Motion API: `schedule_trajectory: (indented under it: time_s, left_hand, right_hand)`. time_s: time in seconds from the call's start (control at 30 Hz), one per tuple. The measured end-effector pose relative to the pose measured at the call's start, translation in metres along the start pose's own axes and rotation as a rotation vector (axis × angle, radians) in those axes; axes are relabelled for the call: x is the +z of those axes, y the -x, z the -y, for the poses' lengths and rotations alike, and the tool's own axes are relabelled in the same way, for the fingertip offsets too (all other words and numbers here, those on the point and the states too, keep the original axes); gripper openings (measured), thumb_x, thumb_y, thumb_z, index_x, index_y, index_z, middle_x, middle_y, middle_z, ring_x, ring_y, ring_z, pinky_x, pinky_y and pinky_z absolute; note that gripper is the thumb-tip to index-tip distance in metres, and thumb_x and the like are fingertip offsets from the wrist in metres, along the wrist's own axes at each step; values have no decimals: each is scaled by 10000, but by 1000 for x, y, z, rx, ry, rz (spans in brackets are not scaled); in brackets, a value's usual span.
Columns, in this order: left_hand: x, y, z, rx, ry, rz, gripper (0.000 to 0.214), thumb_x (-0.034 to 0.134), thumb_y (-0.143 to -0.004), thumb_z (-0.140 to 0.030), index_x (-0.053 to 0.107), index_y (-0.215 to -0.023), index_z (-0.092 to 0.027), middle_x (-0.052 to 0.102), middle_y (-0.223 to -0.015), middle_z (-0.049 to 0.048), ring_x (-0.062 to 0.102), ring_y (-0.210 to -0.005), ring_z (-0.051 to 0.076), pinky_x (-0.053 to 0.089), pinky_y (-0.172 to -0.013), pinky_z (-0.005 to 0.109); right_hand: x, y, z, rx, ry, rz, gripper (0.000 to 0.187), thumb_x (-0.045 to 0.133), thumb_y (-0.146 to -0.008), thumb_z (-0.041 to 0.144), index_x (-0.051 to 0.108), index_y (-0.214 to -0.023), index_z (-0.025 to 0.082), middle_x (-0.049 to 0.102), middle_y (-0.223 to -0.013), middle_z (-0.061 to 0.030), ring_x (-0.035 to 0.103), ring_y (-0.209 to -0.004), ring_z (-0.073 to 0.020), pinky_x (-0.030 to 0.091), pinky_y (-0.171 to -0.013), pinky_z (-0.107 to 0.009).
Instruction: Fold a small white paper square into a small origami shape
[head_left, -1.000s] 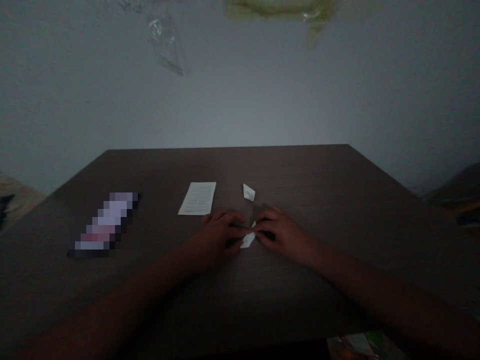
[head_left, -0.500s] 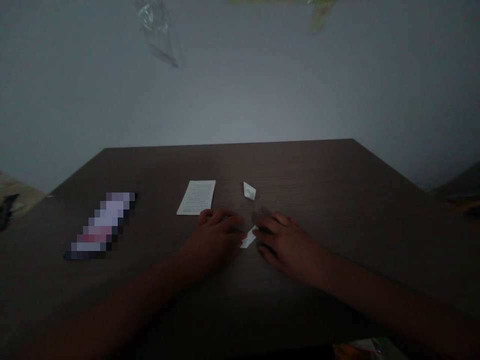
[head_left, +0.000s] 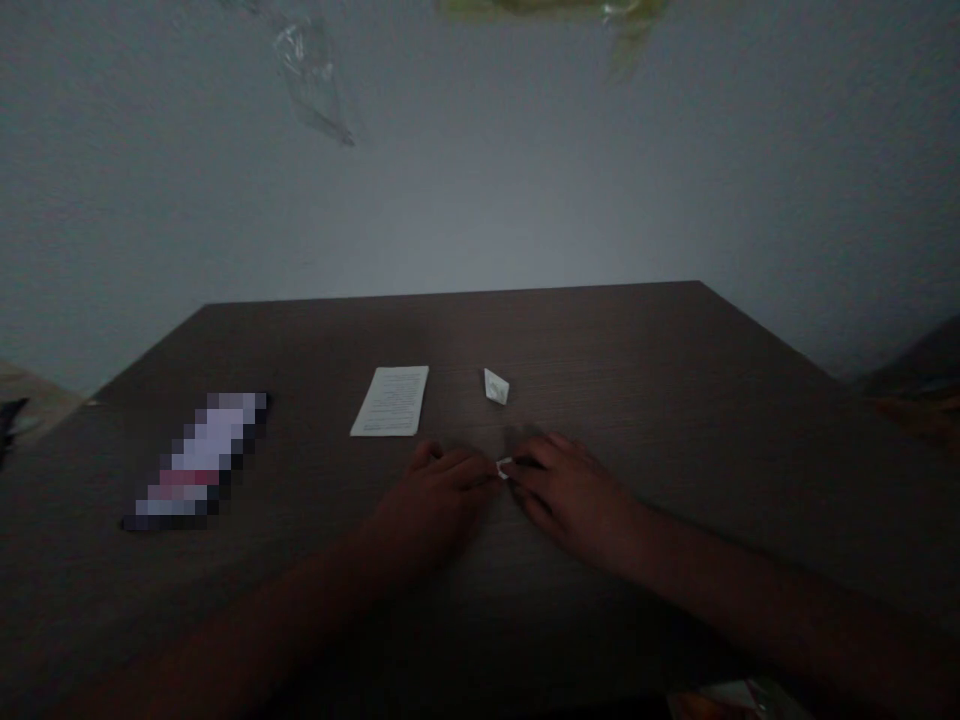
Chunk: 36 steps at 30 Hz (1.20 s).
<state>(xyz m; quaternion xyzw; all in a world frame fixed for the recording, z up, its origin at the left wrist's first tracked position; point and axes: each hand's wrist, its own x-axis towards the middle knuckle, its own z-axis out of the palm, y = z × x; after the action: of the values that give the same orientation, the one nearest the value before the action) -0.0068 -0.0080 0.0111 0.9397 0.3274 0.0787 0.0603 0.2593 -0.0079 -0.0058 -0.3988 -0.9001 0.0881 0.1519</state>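
Between my two hands, low over the table, is a small piece of white paper (head_left: 504, 468), mostly covered by fingers. My left hand (head_left: 446, 495) comes from the left with its fingertips closed on the paper's left side. From the right, my right hand (head_left: 574, 495) pinches the other side with thumb and forefinger. Just beyond the hands lies a small folded white paper piece (head_left: 496, 387), pointed at its top left. A stack of printed paper sheets (head_left: 391, 401) rests beyond my left hand, flat on the table.
The brown wooden table (head_left: 637, 350) meets a pale wall (head_left: 525, 190). A phone with a blurred screen (head_left: 202, 460) lies at left. Clear plastic (head_left: 311, 80) and yellow tape (head_left: 517, 8) are stuck on the wall. Something colourful (head_left: 727, 700) shows below the front edge.
My left hand has moved slightly right, closer to my right hand, and the paper between them is now more covered. The view has tilted slightly upward.
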Motion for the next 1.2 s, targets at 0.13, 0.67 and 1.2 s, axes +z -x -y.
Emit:
schedule_trajectory:
  time_s: [0.13,0.67,1.2]
  left_hand:
    - [-1,-1,-2,-3,2,-9,423,723,-1057,-42,780,-1441,-211,844,-1416,85,785,-1321,310,521,-1154,462]
    - [-4,-10,-6,4,9,47,569,742,-1009,-77,760,-1563,-208,794,-1524,126,733,-1411,362,532,-1182,490]
    - [14,-13,13,-88,153,-79,215,693,-1158,-150,849,-1262,-255,825,-1305,63,749,-1267,289,533,-1118,451]
  right_hand:
    - [11,-12,-19,86,-107,-98,186,725,-1114,124,878,-1164,218,837,-1157,-112,783,-1130,-320,640,-1045,-501]
    - [14,-26,-38,266,-231,-223,162,783,-966,128,693,-945,261,765,-1018,-57,739,-988,-275,560,-887,-399]
    - [18,-26,-54,76,-31,-193,532,702,-1141,285,711,-1673,272,578,-1855,-171,551,-1666,-442,512,-1354,-716]
